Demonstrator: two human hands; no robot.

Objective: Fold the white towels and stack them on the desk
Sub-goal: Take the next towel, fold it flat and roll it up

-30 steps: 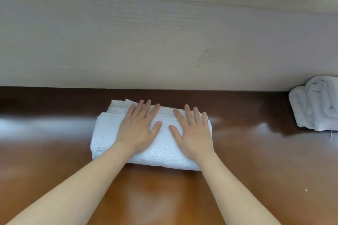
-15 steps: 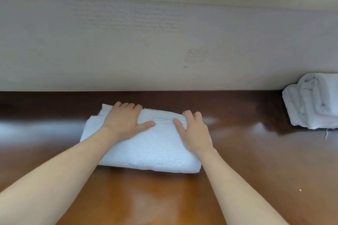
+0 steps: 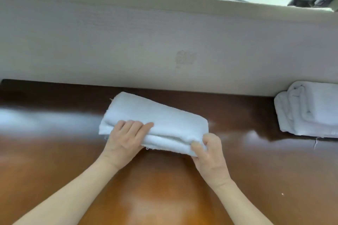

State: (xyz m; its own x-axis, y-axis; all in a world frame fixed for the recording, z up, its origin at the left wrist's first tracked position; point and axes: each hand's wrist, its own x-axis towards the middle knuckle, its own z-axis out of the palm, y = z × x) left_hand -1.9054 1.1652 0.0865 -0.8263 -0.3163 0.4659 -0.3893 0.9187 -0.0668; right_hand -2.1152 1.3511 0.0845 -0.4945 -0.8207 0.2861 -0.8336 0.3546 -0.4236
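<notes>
Towel (image 3: 155, 122): folded into a thick oblong pad; lies on the tabletop (image 3: 164, 193) at centre, long axis running roughly 10 to 4 o'clock; far end near the wall (image 3: 128, 45), contact not resolvable.

Left hand (image 3: 126, 138): at the towel's 7 o'clock edge; fingers curled over the top layer, thumb laid flat along the top pointing to 3 o'clock; it grips the near edge.

Right hand (image 3: 208, 151): at the 5 o'clock corner; thumb on the front face, fingers curled round the end; it pinches the corner layers together.

Judgement: both holds sit on the open edges, probably so the layers do not slide apart when the pad is lifted or shifted; likely destination is the stack (image 3: 309, 111) at 3 o'clock, well apart from the towel, against the wall. Whether the near edge is off the tabletop I cannot tell.

Materials:
- towel: white, matte, fine nap; soft, dents under the fingers; near edge shows two rounded folds with a seam between; stray threads along it;
- stack: the same white cloth; rounded, loosely squared folds; one thread hangs at its near side;
- tabletop: brown, glossy, wood-toned; pale streaks of reflected light; probably slick, so cloth would slide on it;
- wall: pale, matte, faint grain; a smudge at 12 o'clock.
</notes>
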